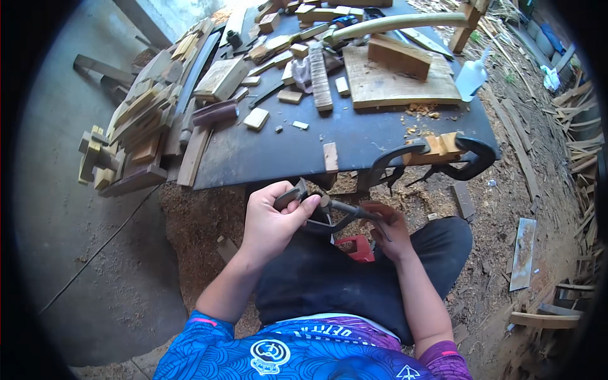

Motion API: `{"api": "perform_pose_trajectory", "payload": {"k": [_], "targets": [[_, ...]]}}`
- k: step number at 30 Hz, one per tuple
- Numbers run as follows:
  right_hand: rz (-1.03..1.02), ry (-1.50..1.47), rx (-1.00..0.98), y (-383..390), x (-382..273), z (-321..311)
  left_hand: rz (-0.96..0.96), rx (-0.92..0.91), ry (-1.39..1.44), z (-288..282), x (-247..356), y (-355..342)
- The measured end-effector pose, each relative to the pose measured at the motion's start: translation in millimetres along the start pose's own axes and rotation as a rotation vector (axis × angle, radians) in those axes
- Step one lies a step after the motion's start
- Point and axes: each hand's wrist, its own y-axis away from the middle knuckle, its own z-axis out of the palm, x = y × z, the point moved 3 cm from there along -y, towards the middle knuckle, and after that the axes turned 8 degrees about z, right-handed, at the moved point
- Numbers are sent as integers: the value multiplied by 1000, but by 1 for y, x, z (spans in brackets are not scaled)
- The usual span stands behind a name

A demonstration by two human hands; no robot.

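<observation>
Metal clamp [343,208] hung just off the desk's [272,155] near edge, my left grip [272,212] pinching its frame, my right grip [391,232] curled around its screw end; adjusting seemed underway, calling next for steady turning.

clamp [345,209] between left hand [272,215] and right hand [389,231], above lap [329,285]. bench [285,152] ahead of both hands. on it, ahead of right hand: board [405,93] with block [399,57] on top, bottle [470,79] just right of board. wood pile [145,114] ahead-left of left hand.
</observation>
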Motion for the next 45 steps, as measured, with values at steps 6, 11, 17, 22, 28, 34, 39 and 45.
{"api": "perform_pose_trajectory", "payload": {"k": [6, 11, 17, 22, 28, 34, 39, 45], "targets": [[-46, 58, 108, -10, 9, -3, 280, -80, -427, 23, 6, -19], [-20, -143, 17, -30, 13, 17, 227, 1, -426, 15, -1, -12], [-283, 338, -25, -58, 11, 3, 262, 51, -455, 34, 4, -26], [187, -142, -208, -71, 10, 5, 301, 87, -513, 34, 4, -27], [-922, 884, -8, -78, 22, 1, 275, 83, -549, 36, 9, -26], [-340, 403, -141, -86, 37, -5, 294, 76, -571, 33, 8, -25], [134, -137, -152, -72, 22, 4, 221, 33, -497, 28, 7, -26], [91, -182, -157, -79, 33, -2, 177, -65, -391, 32, 20, -24]]}}
